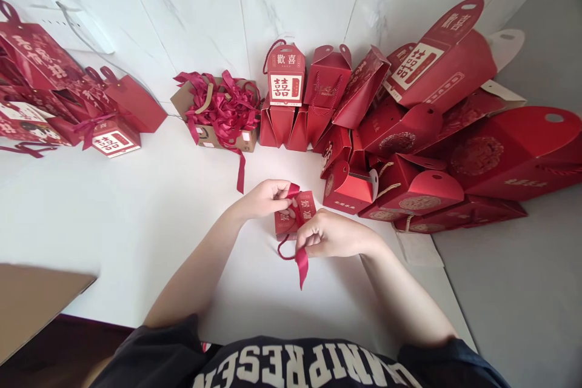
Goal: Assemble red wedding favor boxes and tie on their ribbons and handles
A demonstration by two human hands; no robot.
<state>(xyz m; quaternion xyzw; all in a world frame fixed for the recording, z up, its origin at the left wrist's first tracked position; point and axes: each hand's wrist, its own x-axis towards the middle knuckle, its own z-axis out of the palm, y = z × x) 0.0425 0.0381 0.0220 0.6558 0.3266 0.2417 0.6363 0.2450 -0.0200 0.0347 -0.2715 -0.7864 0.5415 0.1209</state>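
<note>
A small red gift box (309, 203) with pale lettering sits on the white table in front of me. A dark red cord loop hangs off its near side. My left hand (271, 199) is at the box's far left, its fingers closed on one part of a red ribbon (302, 264). On the near side, my right hand (334, 234) pinches the ribbon too, and the loose end droops below its fingertips. Both hands partly cover the box top, so how the ribbon passes through or around it is hidden.
At the back, an open cardboard box (248, 140) overflows with red ribbons (222, 106). Red gift boxes of several sizes (286, 76) are piled along the wall and the right side. More decorated boxes (116, 136) stand at left. A cardboard flap (40, 297) juts in at lower left.
</note>
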